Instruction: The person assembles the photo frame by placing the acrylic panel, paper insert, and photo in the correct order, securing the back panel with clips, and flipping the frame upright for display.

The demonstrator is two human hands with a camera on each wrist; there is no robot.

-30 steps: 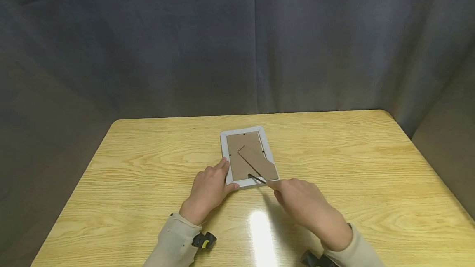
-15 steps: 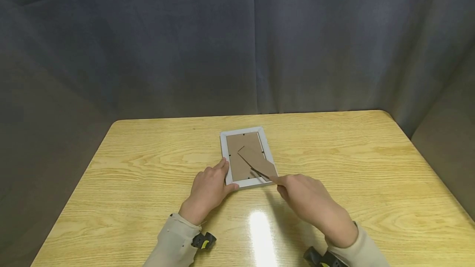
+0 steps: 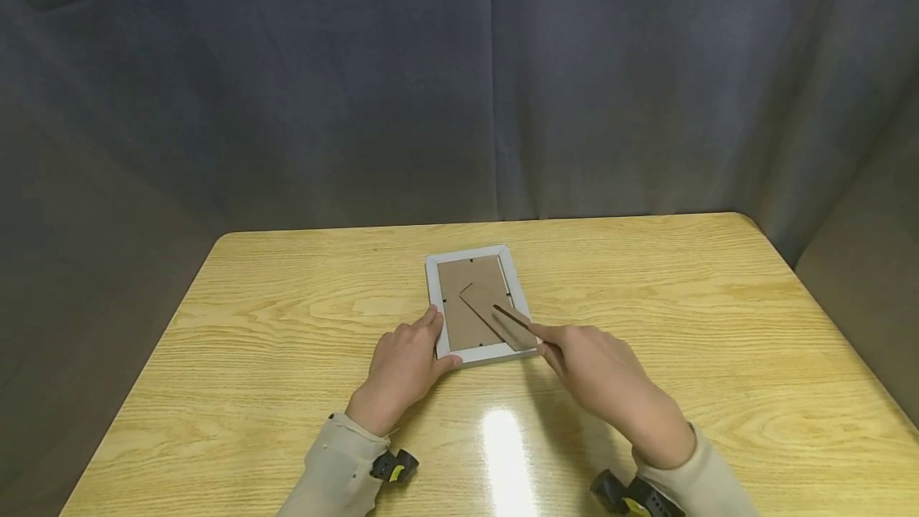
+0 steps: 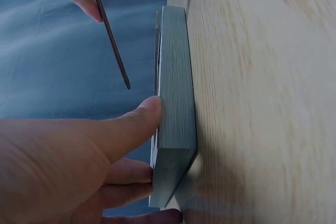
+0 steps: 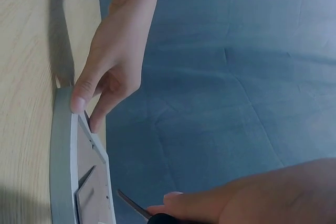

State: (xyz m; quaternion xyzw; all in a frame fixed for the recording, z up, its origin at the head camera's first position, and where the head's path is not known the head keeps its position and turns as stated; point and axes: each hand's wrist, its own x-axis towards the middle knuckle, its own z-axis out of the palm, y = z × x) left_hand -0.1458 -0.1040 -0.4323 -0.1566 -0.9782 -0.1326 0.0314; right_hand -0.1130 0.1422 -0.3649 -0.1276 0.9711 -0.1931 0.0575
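A white picture frame [image 3: 488,354] lies face down on the wooden table, its brown backing board [image 3: 459,321] and fold-out stand flap [image 3: 491,301] facing up. Small dark tabs [image 3: 471,260] show around the board's edges. My left hand [image 3: 404,361] grips the frame's near left corner, thumb on the near side and fingers along the left side. A screwdriver [image 4: 112,40] with a dark handle and yellow collar is held in my right hand [image 3: 599,377], index finger stretched along it. Its tip hangs above the flap, apart from the frame in the left wrist view.
The wooden table [image 3: 287,301] extends on all sides of the frame. A dark grey curtain [image 3: 359,102] hangs behind the table and along both sides. Black straps [image 3: 393,466] with devices sit on both wrists. A bright glare lies on the near tabletop.
The screwdriver's tip has left the tab on the frame's near edge and risen, moving away and slightly right over the flap. My left hand and the frame have stayed in place.
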